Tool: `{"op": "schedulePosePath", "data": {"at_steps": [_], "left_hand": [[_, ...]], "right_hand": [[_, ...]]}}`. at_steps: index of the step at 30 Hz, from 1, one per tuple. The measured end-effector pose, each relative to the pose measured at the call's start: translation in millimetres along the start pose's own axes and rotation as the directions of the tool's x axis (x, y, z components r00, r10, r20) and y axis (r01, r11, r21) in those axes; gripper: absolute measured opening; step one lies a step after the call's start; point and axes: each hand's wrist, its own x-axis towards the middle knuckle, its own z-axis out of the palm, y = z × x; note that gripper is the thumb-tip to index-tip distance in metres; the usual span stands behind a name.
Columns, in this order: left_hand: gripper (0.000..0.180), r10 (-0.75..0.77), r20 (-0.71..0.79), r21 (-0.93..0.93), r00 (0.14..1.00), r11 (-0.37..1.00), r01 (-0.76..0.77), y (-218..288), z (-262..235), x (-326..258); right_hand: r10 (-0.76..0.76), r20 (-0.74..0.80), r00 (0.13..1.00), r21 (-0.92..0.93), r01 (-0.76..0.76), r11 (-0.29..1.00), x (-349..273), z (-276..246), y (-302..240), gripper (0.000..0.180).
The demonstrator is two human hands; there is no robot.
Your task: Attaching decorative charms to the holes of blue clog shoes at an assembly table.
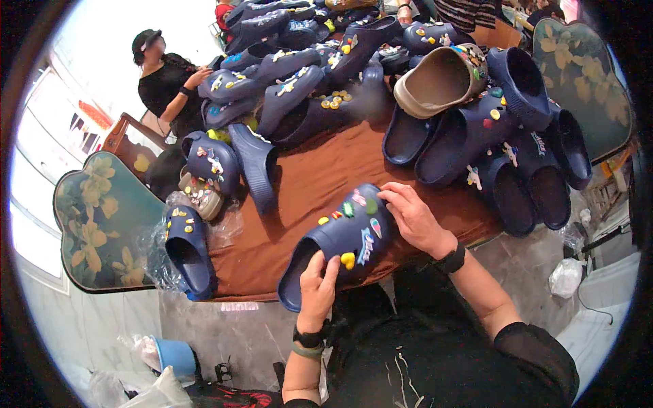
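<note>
A navy clog [326, 234] is held over the near edge of the brown cloth, its toe pointing away and to the right. Colourful charms dot its upper, among them a yellow one [348, 260] and an ice-cream shape [375, 227]. My left hand [318, 285] is closed on the rim of the foot opening, some fingers inside it. At the toe, my right hand [416, 216] has its thumb and fingertips drawn together against the clog's edge. Whether a small charm is between those fingertips cannot be seen.
Navy clogs are heaped at the back of the brown-clothed table [306, 180]. A beige clog [435, 81] tops the right-hand pile. Another navy clog [188, 248] lies at the left edge beside clear plastic. Floral chair backs [102, 224] flank the table. A person [166, 85] stands far left.
</note>
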Motion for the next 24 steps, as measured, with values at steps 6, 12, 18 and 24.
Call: {"op": "schedulePosePath", "data": {"at_steps": [6,12,18,24], "left_hand": [[0.017,-0.004,0.267,-0.029,0.964,1.0,0.012,11.1,-21.6,2.2],[0.016,-0.114,0.234,-0.118,0.965,0.982,0.145,14.8,11.9,11.4],[0.029,0.058,0.138,0.164,0.989,0.983,-0.081,9.7,26.4,7.3],[0.031,0.09,0.089,0.153,0.992,0.983,-0.103,5.9,31.9,9.2]], "right_hand": [[0.009,-0.061,0.998,-0.011,-0.009,1.0,6.2,-8.2,-8.0,0.021],[-0.146,0.125,0.981,-0.031,0.15,0.988,17.7,18.6,-24.3,0.021],[0.043,0.342,0.939,0.176,-0.109,0.978,23.6,16.7,-13.2,0.022],[0.141,0.33,0.933,0.022,-0.157,0.987,31.1,30.7,-12.2,0.021]]}}
